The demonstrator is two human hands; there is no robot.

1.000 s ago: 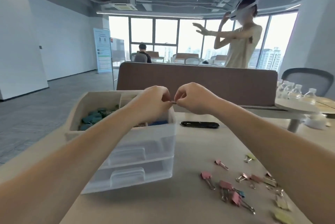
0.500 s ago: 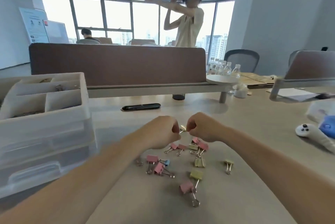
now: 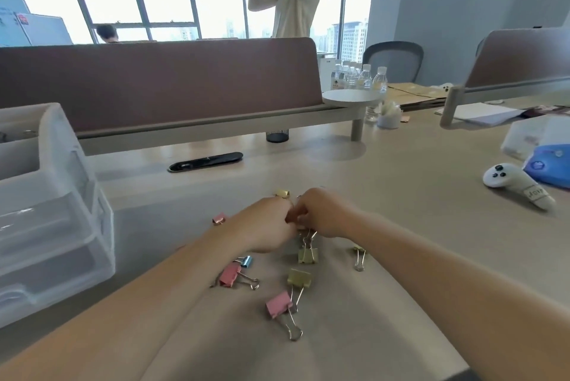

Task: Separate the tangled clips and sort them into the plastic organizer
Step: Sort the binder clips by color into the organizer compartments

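Sorting seemingly unfinished. Pinching a tangled yellow clip [image 3: 307, 253] between left hand [image 3: 266, 228] and right hand [image 3: 321, 211] over the table [image 3: 410, 195]. Other loose clips [image 3: 279, 304] lying near, well apart from the organizer [image 3: 58, 220] at left.

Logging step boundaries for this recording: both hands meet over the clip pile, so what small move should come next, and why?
Probably ease the hands gently apart. The left hand and right hand pinch together at the wire handles of a yellow clip just below them, apparently not yet freed; the organizer waits at the left.
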